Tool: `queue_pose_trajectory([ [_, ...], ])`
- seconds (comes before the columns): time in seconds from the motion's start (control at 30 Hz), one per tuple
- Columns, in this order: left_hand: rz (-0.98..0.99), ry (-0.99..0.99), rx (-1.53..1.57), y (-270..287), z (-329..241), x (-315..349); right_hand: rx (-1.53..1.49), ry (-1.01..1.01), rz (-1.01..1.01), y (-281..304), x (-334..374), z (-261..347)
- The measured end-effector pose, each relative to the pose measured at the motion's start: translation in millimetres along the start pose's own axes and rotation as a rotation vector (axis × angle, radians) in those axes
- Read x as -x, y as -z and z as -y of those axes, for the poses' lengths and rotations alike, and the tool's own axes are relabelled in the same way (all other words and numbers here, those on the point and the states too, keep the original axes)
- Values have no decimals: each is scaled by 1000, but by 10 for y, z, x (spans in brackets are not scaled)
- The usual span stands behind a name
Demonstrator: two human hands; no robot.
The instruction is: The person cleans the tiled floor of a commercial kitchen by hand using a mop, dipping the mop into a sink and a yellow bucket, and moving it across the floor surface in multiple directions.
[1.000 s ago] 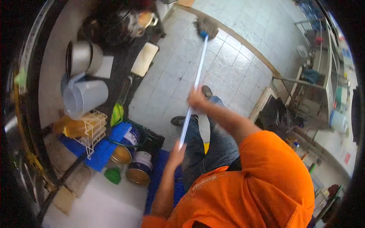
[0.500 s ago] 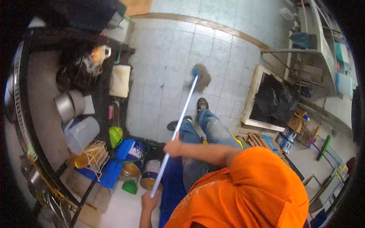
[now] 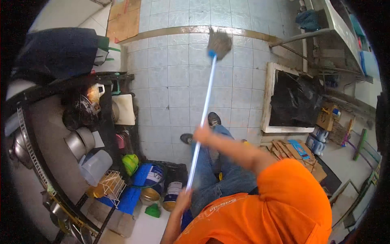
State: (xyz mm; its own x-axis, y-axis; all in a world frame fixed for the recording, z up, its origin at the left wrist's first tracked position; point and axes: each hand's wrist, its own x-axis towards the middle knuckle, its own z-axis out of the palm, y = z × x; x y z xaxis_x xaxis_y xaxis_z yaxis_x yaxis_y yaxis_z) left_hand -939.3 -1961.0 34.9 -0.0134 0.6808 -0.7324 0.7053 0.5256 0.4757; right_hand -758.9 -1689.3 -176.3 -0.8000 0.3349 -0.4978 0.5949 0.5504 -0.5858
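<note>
With both hands I hold a mop by its pale blue-white pole [image 3: 207,94]. My right hand [image 3: 203,134] is wrapped round the middle of the pole, its arm stretched across my body from the orange sleeve. Lower down, my left hand [image 3: 183,199] is closed round the near end. The grey strands of the mop head [image 3: 220,42] spread from a blue socket onto the light tiled floor [image 3: 178,77], close to a brown strip across the tiles. My shoes stand on the floor below the mop head.
A rack on the left holds metal pots [image 3: 78,142], a clear plastic jug [image 3: 95,167] and a white wire basket [image 3: 113,188]. Paint cans [image 3: 172,195] stand near my left hand. To the right are a white-framed black panel [image 3: 294,103], flattened cardboard [image 3: 284,151] and a metal-legged table.
The mop head has slid forward across the tiles toward the brown strip, its strands now fanned forward. Both hands have moved forward with the pole, and the view has shifted.
</note>
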Motion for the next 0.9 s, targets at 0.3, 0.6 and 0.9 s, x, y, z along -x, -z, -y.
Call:
queue_pose_trajectory([
  [0.3,413,814,643,1436,189,2120,-379,429,-307,106,600,2221],
  [0.6,152,796,1267,1097,-1000,-250,58,23,-571,434,-611,621],
  [0.9,153,585,824,1160,7,-317,89,-123,-322,191,-1089,1069],
])
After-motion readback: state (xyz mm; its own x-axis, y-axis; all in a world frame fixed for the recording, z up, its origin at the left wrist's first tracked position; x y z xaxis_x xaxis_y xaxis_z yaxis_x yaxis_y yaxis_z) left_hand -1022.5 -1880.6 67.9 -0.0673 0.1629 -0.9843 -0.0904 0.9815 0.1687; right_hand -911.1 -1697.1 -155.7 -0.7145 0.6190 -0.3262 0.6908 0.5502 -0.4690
